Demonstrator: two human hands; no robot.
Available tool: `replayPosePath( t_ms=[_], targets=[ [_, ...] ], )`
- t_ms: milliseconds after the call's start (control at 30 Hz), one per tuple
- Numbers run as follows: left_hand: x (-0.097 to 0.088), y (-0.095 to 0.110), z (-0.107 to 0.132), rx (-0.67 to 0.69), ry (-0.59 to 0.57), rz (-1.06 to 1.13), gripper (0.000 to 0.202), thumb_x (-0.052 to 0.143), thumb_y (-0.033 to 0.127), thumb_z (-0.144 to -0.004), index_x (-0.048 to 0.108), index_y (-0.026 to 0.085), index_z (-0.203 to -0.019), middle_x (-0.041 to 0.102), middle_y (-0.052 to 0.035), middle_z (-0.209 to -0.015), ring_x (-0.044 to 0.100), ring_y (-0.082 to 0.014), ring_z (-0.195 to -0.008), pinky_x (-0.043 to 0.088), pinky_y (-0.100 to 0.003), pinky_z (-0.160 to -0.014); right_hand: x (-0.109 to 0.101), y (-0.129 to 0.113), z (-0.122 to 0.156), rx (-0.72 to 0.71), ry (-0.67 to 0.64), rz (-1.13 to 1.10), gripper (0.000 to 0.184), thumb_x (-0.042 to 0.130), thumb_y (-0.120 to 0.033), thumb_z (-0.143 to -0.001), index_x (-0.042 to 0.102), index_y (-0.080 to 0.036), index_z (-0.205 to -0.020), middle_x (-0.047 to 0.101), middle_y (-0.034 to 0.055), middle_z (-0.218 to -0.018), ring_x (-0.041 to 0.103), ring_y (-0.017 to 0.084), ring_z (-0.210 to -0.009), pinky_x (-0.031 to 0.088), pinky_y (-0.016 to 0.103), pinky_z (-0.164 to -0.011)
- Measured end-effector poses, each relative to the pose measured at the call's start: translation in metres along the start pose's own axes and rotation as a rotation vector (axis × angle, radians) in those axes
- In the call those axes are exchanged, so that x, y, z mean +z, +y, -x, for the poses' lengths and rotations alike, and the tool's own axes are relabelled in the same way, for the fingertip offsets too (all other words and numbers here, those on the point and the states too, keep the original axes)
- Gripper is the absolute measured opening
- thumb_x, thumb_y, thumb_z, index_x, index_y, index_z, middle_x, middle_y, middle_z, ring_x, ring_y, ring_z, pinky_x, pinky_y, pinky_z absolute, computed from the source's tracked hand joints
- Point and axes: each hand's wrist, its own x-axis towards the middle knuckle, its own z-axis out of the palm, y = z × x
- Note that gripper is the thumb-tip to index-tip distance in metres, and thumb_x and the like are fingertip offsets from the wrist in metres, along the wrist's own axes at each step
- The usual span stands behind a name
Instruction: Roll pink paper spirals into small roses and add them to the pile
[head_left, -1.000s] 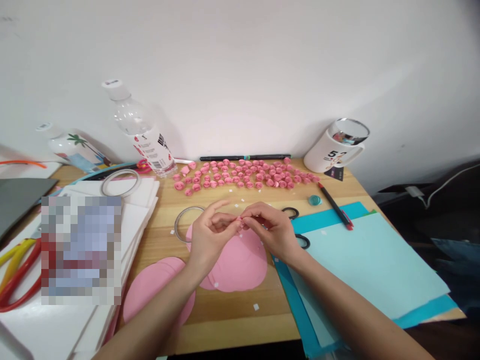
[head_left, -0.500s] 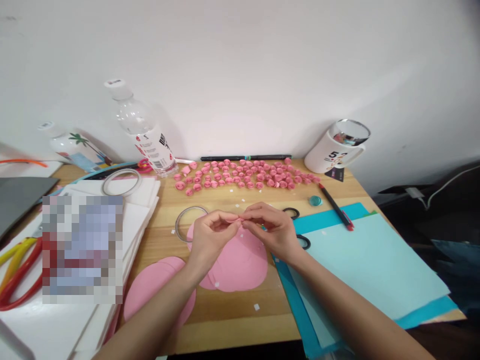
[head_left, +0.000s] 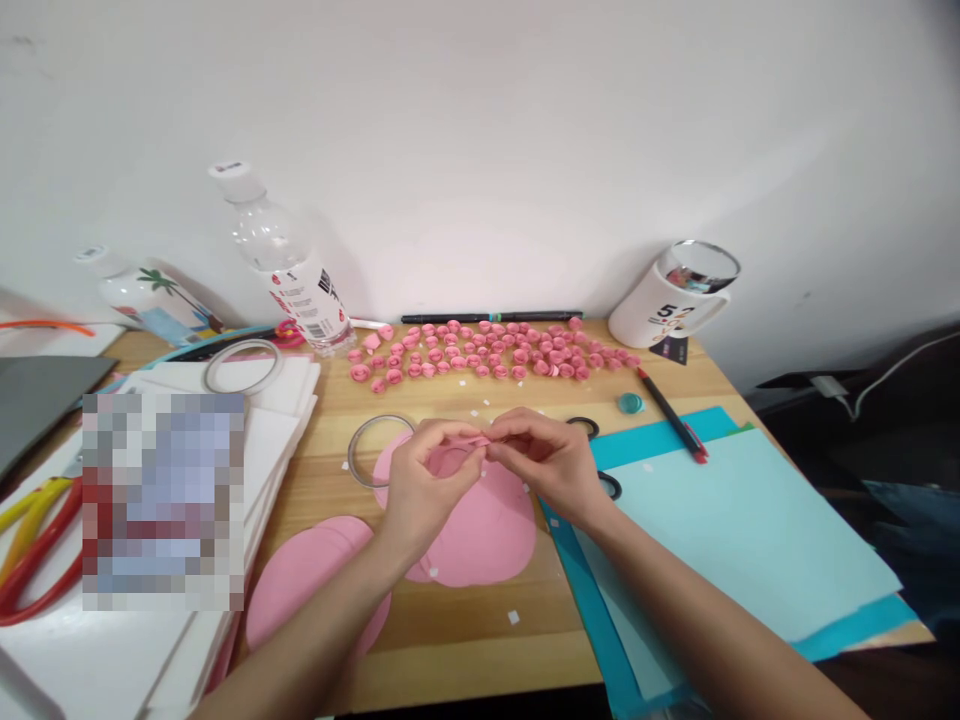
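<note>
My left hand (head_left: 439, 475) and my right hand (head_left: 547, 460) meet over the middle of the desk, fingertips nearly touching. Between them they pinch a narrow strip of pink paper (head_left: 474, 441), partly covered by the fingers. Below the hands lies a stack of pink paper circles (head_left: 487, 535), and a second pile of pink circles (head_left: 300, 575) is partly under my left forearm. Farther back, many small pink paper rolls (head_left: 480, 350) stand in loose rows. A roll of tape (head_left: 352, 465) lies left of my left hand. Scissors with black handles (head_left: 611, 486) are mostly hidden beside my right hand.
Blue paper sheets (head_left: 735, 540) cover the right side, with a red and black pen (head_left: 671, 415) and a teal cap (head_left: 630, 403) nearby. A white mug (head_left: 667, 300) and a plastic bottle (head_left: 292, 270) stand by the wall. White papers (head_left: 289, 430) are stacked left.
My hands have turned slightly, and the left fingers have opened into a wider curve. More of the pink paper strip now shows between the fingertips.
</note>
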Motion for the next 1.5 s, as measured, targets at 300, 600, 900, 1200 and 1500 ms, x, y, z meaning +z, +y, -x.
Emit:
replayPosePath(
  t_ms=[300, 600, 900, 1200, 1500],
  targets=[
    [0.004, -0.007, -0.001, -0.021, -0.03, 0.154, 0.009, 0.065, 0.014, -0.07, 0.066, 0.019, -0.078, 0.069, -0.0016, -0.08, 0.064, -0.0138, -0.077, 0.052, -0.025, -0.073, 0.003, -0.002, 0.001, -0.005, 0.031, -0.044, 0.01, 0.069, -0.019, -0.074, 0.071, -0.023, -0.084, 0.064, 0.0029, -0.08, 0.06, 0.015, -0.073, 0.051, 0.029, -0.064],
    [0.0, -0.002, 0.001, 0.173, 0.023, -0.092, 0.008, 0.065, 0.014, -0.069, 0.067, 0.02, -0.075, 0.066, -0.0023, -0.08, 0.061, -0.0175, -0.082, 0.049, -0.034, -0.078, 0.0, -0.001, 0.001, -0.068, 0.042, 0.073, 0.011, 0.068, -0.017, -0.074, 0.071, -0.023, -0.083, 0.065, 0.0034, -0.081, 0.062, 0.015, -0.074, 0.051, 0.026, -0.059],
    [0.003, -0.001, -0.002, -0.272, 0.025, 0.332, 0.007, 0.072, 0.019, -0.064, 0.07, 0.017, -0.071, 0.07, -0.0031, -0.076, 0.064, -0.0151, -0.075, 0.05, -0.029, -0.076, 0.006, -0.006, 0.003, -0.099, 0.141, 0.204, 0.005, 0.066, -0.022, -0.077, 0.067, -0.022, -0.082, 0.066, 0.0047, -0.081, 0.063, 0.016, -0.073, 0.054, 0.029, -0.062],
    [-0.001, -0.007, -0.009, -0.602, -0.094, 0.934, 0.009, 0.074, 0.017, -0.064, 0.07, 0.016, -0.071, 0.067, -0.0008, -0.071, 0.061, -0.011, -0.072, 0.047, -0.023, -0.074, 0.01, -0.003, 0.006, 0.125, 0.007, 0.177, 0.016, 0.071, -0.03, -0.072, 0.064, -0.02, -0.082, 0.069, 0.004, -0.082, 0.064, 0.016, -0.072, 0.052, 0.027, -0.061],
    [0.005, -0.002, -0.006, -0.577, -0.088, 0.943, 0.007, 0.074, 0.014, -0.062, 0.069, 0.014, -0.066, 0.065, -0.0006, -0.068, 0.055, -0.009, -0.063, 0.045, -0.023, -0.063, 0.015, -0.007, 0.003, 0.316, 0.04, -0.207, 0.022, 0.076, -0.03, -0.066, 0.06, -0.017, -0.074, 0.065, -0.0009, -0.067, 0.062, 0.011, -0.06, 0.054, 0.027, -0.063]
  ],
)
